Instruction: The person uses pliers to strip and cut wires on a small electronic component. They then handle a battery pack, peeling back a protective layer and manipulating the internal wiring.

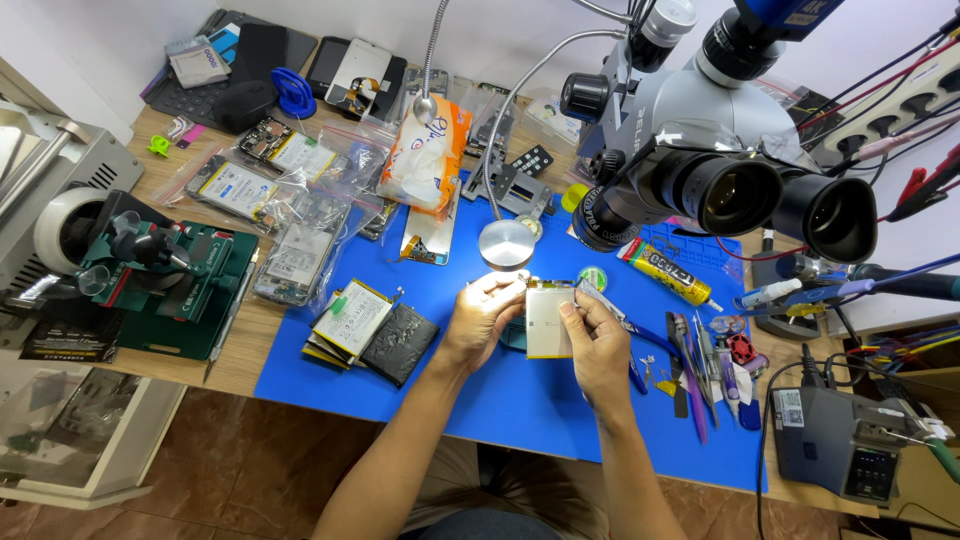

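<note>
Both my hands hold a flat pale rectangular phone battery above the blue work mat, under a small round lamp head. My left hand grips its left edge. My right hand grips its right edge, thumb on the face. A dark phone part lies just below the battery, mostly hidden.
A stack of batteries and a black flat pack lie left on the mat. Tweezers and tools, a glue tube, a microscope, a green fixture, bagged phone parts and a grey station surround the mat.
</note>
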